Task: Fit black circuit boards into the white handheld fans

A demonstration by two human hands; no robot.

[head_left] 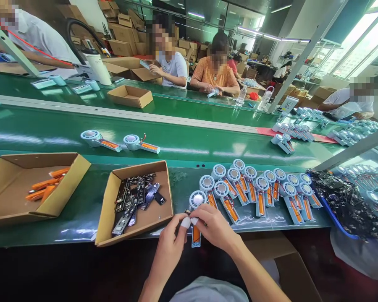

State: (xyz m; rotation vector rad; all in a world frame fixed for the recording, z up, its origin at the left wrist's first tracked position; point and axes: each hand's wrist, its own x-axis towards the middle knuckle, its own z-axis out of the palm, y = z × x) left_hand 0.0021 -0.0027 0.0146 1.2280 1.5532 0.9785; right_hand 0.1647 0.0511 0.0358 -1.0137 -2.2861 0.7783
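My left hand and my right hand meet at the table's front edge, fingertips pinched close together. White coverings sit on a digit of each hand. A small dark piece, perhaps the end of a circuit board, shows at the left fingertips. What the right fingertips pinch is hidden. Behind and beneath the hands lies a light-blue handheld fan body, its round head away from me. An orange battery shows in its open handle. Left of my hands, a cardboard box holds dark circuit boards.
Several similar fan bodies lie to the right, beside a blue tray heaped with dark parts. A cardboard box with orange batteries stands far left. Two fan bodies rest on the green conveyor. Co-workers sit opposite.
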